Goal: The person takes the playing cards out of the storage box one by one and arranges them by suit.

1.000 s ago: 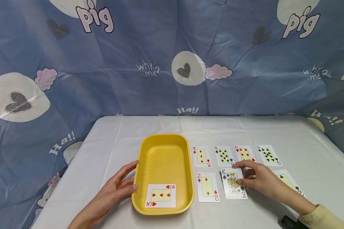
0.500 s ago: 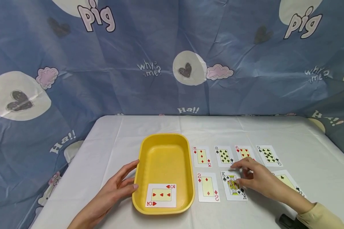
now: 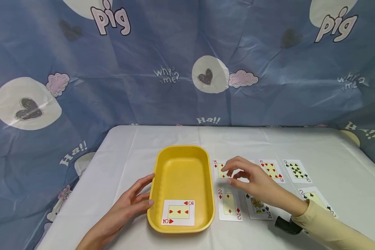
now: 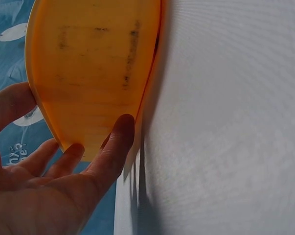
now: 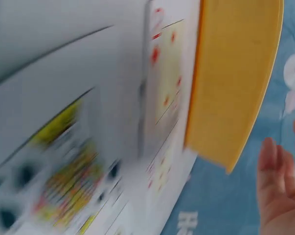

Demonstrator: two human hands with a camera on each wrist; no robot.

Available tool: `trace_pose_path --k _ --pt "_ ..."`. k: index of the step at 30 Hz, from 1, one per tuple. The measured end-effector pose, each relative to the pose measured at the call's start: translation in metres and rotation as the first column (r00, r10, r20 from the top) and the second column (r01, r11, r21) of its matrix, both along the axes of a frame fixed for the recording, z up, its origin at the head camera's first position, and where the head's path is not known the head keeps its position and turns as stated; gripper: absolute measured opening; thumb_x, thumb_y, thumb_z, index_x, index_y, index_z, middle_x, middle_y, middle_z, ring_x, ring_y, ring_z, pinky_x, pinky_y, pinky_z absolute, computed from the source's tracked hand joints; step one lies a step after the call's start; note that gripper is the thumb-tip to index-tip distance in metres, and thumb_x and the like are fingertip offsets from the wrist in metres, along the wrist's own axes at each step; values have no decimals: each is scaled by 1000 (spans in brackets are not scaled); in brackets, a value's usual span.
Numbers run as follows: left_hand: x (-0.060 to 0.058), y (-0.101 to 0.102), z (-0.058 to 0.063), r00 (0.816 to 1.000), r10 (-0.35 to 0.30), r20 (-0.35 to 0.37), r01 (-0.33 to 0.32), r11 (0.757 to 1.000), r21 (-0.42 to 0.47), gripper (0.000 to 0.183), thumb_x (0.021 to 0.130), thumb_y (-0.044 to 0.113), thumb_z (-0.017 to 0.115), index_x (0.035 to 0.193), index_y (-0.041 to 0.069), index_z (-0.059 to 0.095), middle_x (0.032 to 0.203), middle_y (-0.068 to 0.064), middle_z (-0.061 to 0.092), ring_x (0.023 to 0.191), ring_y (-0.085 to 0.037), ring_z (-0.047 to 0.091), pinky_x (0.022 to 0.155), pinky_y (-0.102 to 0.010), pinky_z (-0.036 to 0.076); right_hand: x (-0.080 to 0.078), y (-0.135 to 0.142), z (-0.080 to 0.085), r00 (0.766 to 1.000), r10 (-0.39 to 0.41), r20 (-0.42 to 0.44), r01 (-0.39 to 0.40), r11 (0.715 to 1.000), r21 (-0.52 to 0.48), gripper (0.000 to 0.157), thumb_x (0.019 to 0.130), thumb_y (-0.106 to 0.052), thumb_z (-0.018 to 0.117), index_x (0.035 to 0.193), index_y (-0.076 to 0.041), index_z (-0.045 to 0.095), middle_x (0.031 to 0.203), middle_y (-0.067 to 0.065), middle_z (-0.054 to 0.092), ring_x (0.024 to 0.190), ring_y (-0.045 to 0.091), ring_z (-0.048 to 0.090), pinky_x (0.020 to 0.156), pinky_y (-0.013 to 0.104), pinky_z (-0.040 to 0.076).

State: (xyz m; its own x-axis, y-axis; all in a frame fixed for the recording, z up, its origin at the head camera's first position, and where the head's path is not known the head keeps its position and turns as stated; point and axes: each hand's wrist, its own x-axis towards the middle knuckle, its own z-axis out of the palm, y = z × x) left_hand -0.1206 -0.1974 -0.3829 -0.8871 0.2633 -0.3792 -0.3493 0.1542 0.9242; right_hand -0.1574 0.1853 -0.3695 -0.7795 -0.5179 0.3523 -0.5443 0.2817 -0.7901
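My left hand (image 3: 125, 210) rests its fingertips and thumb against the left outer wall of the yellow tray (image 3: 182, 180); the left wrist view shows them touching this wall. Inside the tray lies a three of hearts card (image 3: 179, 220), face up and sideways. Above the cards on the right, my right hand (image 3: 253, 178) hovers with loosely bent fingers and holds nothing. Its fingertips are nearest the three of diamonds (image 3: 218, 171). Below it lie the two of diamonds (image 3: 233, 216) and the king of spades (image 3: 258, 211), partly covered by the hand. The hand hides most of another card behind it.
Farther right lie a six of hearts (image 3: 272, 172), a black nine (image 3: 297, 171) and a two of clubs (image 3: 314, 198). A white cloth covers the table (image 3: 125, 159). Behind it hangs a blue printed sheet (image 3: 162, 100). A black device (image 3: 288, 225) sits at the right wrist.
The right hand has let the king of spades lie flat, then lifted and moved left toward the tray without it. The left hand stays at the tray wall.
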Motion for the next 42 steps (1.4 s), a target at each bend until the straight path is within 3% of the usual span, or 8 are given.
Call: trace_pose_path --k 5,12,16,24,30,36,39,42 --pt "-1 1 0 1000 3 -6 -3 1000 -2 69 88 26 74 148 32 39 157 0 25 130 -27 48 97 -44 48 -4 -32 1 987 155 31 -154 987 -53 31 89 2 70 115 -13 64 120 5 58 110 23 56 86 35 54" --pt "-1 0 -2 1000 -5 -27 5 1000 15 69 89 24 74 148 31 39 158 -1 25 132 -28 47 96 -44 48 -10 -69 6 933 344 106 -354 930 96 37 93 -7 69 125 -22 60 128 -4 55 115 22 55 91 33 52" --pt "-1 0 -2 999 -2 -34 2 1000 12 69 89 24 74 148 31 39 159 -3 24 133 -30 46 97 -45 48 -19 -86 11 882 447 150 -470 858 206 40 93 -7 68 128 -22 59 128 -3 57 118 19 55 92 30 50" --pt "-1 -1 -3 999 -18 -34 19 1000 18 70 90 23 73 149 31 37 160 -5 22 134 -32 44 97 -46 48 -43 -116 8 781 575 242 -618 661 425 53 88 -10 75 136 -21 57 129 -9 58 113 7 54 97 23 44" --pt "-2 -2 -2 999 -37 -34 38 999 31 71 90 22 72 151 30 36 160 -5 20 134 -32 44 97 -46 47 -54 -135 0 743 612 271 -653 576 492 60 84 -15 80 138 -25 56 128 -14 55 103 5 50 92 20 41" --pt "-1 -2 -2 999 -42 -28 43 998 35 71 91 22 72 151 30 35 160 -5 19 134 -31 44 97 -46 47 -52 -146 -7 751 607 260 -624 522 582 64 80 -14 82 137 -29 58 131 -13 45 94 2 47 83 15 39" --pt "-1 -2 -2 999 -40 -32 41 999 31 71 91 23 72 151 30 36 160 -4 20 134 -31 44 98 -46 47 -50 -148 -8 778 586 227 -577 524 626 60 79 -18 84 133 -30 60 128 -12 43 98 2 46 85 15 39" --pt "0 -2 -3 999 -38 -36 40 999 33 70 91 23 72 150 31 36 160 -4 20 134 -31 44 98 -46 46 -50 -149 -9 819 537 200 -520 552 652 60 76 -25 87 129 -31 59 126 -11 43 105 3 45 92 16 37"
